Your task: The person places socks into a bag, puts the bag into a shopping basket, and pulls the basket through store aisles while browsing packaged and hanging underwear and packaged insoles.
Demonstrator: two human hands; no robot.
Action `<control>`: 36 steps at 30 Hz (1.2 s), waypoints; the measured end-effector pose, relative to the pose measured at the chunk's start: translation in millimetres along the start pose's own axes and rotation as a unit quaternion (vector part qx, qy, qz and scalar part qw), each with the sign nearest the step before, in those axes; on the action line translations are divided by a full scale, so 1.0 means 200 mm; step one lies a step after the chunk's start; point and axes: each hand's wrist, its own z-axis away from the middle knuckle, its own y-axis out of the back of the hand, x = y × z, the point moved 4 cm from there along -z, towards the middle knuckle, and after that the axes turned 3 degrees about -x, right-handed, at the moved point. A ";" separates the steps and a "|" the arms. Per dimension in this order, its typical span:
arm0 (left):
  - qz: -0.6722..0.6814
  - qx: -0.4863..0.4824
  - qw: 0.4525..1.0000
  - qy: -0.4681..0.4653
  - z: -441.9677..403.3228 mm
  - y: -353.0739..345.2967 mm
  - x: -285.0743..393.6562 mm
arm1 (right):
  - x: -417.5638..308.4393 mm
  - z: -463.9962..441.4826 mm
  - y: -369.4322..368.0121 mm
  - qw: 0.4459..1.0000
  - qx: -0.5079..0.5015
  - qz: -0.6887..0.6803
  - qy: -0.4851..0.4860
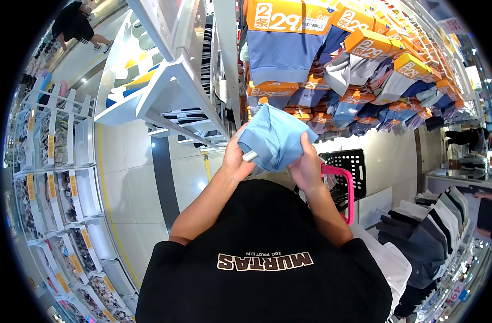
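Note:
Both hands hold a folded light blue pair of underpants (275, 137) in front of my chest. My left hand (239, 159) grips its left side, and a small pale tag or strip shows by the fingers. On the other side, my right hand (306, 161) has its thumb on top of the cloth and the fingers hidden beneath. Just beyond the garment hang rows of similar underwear (286, 56) on orange cards (286, 16) printed with "2" and "29".
A black basket (349, 161) with a pink handle (351, 196) is beside my right forearm. White shelving (176, 81) rises at front left. Stocked racks (52, 199) line the far left. Folded dark clothes (418, 242) lie at right. A person (73, 24) walks at upper left.

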 end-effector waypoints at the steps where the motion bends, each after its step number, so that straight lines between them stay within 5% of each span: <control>1: -0.015 -0.015 1.000 -0.006 -0.01 0.02 -0.01 | 0.02 0.03 0.04 0.988 -0.023 0.153 0.031; 4: -0.007 -0.012 1.000 0.009 -0.02 0.05 -0.05 | -0.16 0.10 -0.18 0.832 -0.116 0.481 0.253; 6: 0.045 0.015 0.998 0.050 0.00 0.06 -0.07 | -0.21 0.10 -0.21 0.826 -0.109 0.465 0.298; 9: 0.060 0.013 0.997 0.056 0.00 0.02 -0.08 | -0.13 0.01 0.10 0.973 0.025 0.210 0.092; 12: 0.057 -0.013 0.996 0.074 -0.01 0.02 -0.11 | -0.04 -0.07 0.30 0.985 0.121 0.125 -0.016; 14: 0.048 -0.032 0.993 0.098 -0.02 -0.04 -0.14 | 0.09 -0.11 0.34 0.990 0.075 0.025 -0.119; 15: 0.026 -0.023 0.994 0.107 -0.02 -0.04 -0.17 | 0.16 -0.13 0.31 0.984 -0.024 -0.074 -0.160; 18: -0.069 -0.106 0.988 0.090 -0.10 -0.03 -0.26 | 0.17 -0.15 0.35 0.976 -0.062 -0.170 -0.117; 19: -0.083 -0.108 0.987 0.085 -0.10 -0.03 -0.27 | 0.09 -0.19 0.35 0.991 -0.044 -0.109 -0.059; 24: -0.173 0.002 0.983 0.057 -0.23 0.04 -0.32 | -0.19 -0.37 0.69 0.990 0.039 -0.050 0.123; 27: -0.334 -0.040 0.941 -0.020 -0.40 0.06 -0.40 | -0.31 -0.47 0.84 0.982 0.058 -0.027 0.178; 31: -0.578 -0.050 0.803 -0.133 -0.55 -0.08 -0.41 | -0.40 -0.53 0.89 0.972 0.072 -0.023 0.222; 36: -0.633 0.006 0.760 -0.149 -0.67 0.01 -0.41 | -0.43 -0.60 0.83 0.971 0.047 0.025 0.235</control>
